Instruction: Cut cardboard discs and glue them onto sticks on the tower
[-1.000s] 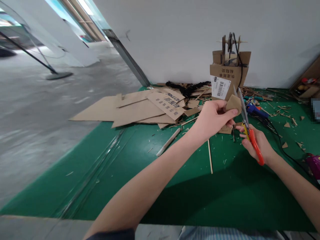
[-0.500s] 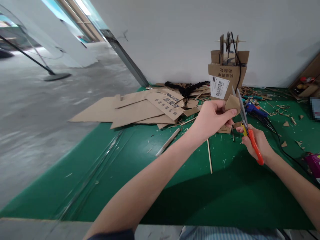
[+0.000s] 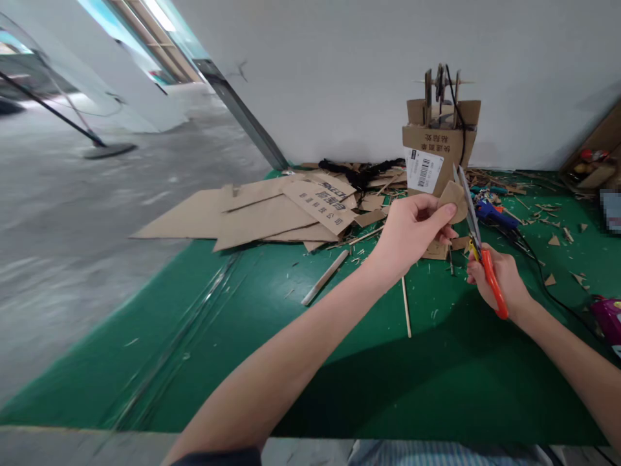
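Over the green table (image 3: 218,362), the left hand (image 3: 412,223) pinches a cardboard piece (image 3: 451,196) tight! The right hand (image 3: 505,277) grips orange-handled scissors (image 3: 493,285), blades (image 3: 469,207) beside it.

Pale wall (image 3: 310,77) behind a green surface (image 3: 233,388) — grey floor (image 3: 121,188) to the left.
The wall rises from the surface's far edge and ends at a slanting grey metal strip (image 3: 242,115) by the far left corner. Beyond the left edge, the blotchy, blurred floor runs back to a white pillar (image 3: 130,107) that leans in the view, with brown framing (image 3: 148,39) and a glaring white strip (image 3: 160,14) behind — the brightest spot. A round stand base (image 3: 110,151) rests on the floor; soft shadow darkens the surface's near edge.
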`<action>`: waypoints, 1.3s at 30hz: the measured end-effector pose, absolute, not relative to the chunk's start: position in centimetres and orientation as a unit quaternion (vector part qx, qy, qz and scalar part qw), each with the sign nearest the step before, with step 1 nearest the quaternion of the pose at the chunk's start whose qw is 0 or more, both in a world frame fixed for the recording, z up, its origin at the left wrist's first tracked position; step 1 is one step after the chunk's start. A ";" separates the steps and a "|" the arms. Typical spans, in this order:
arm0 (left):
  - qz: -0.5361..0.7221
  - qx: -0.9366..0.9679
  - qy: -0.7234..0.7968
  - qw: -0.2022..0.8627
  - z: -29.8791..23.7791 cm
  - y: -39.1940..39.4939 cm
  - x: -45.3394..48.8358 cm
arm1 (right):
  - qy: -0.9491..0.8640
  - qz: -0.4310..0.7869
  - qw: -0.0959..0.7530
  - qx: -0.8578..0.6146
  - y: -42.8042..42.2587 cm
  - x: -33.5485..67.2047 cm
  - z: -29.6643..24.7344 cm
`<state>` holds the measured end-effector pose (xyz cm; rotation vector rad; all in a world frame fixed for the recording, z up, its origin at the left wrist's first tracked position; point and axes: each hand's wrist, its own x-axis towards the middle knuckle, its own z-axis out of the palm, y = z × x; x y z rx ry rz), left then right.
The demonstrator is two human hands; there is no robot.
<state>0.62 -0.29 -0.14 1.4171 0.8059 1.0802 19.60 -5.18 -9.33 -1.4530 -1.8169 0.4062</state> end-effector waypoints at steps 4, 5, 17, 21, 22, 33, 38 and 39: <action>0.458 0.600 0.341 0.561 0.0 -0.5 0.6 | -0.710 0.096 0.354 -0.602 -5.2 19.6 -9.1; 0.459 0.595 0.340 0.565 0.0 -0.4 0.6 | -0.709 0.082 0.352 -0.605 -5.2 19.7 -9.0; 0.468 0.576 0.329 0.583 -0.3 0.5 0.1 | -0.751 0.162 0.406 -0.496 -4.7 20.1 -9.5; 0.427 0.606 0.352 0.572 -0.1 0.5 0.0 | -0.751 0.183 0.396 -0.496 -4.8 20.1 -9.7; 0.421 0.610 0.355 0.570 -0.1 0.5 0.0 | -0.752 0.181 0.397 -0.494 -4.8 20.0 -9.6; 0.434 0.619 0.334 0.563 0.0 0.3 0.1 | -0.737 0.225 0.408 -0.489 -4.9 20.2 -9.9; 0.447 0.593 0.330 0.583 0.0 -0.1 0.4 | -0.738 0.243 0.424 -0.466 -4.9 20.2 -10.3; 0.446 0.591 0.330 0.586 0.0 -0.1 0.5 | -0.738 0.244 0.423 -0.466 -4.9 20.2 -10.3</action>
